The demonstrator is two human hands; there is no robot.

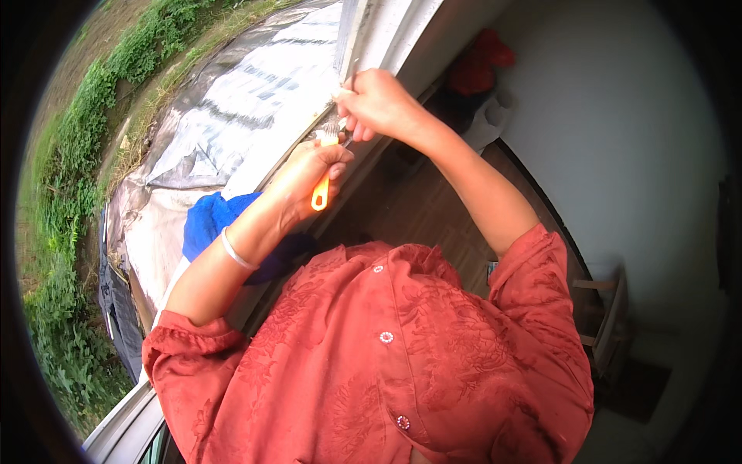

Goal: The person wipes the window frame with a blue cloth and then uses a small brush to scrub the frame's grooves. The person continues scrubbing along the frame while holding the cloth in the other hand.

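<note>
My left hand [316, 168] grips a small tool by its yellow-orange handle [320, 194], which has a hole in its end. Its pale, ribbed head [331, 131] points up towards the window frame [385, 35]; whether it has bristles or tines is unclear. Just above and to the right, my right hand [377, 104] is curled against the frame's edge, fingers bent and thumb pressed in. Something thin and pale shows at its fingertips, too blurred to name. A blue cloth [211, 220] lies on the sill beside my left forearm.
Outside the window, pale sheeting [243, 98] spreads below, with green plants [75, 162] beyond. Indoors are a wood-look floor [417, 209], a pale wall [614, 133], a red item [481, 61] at the far end and a wooden piece of furniture [608, 325] at right.
</note>
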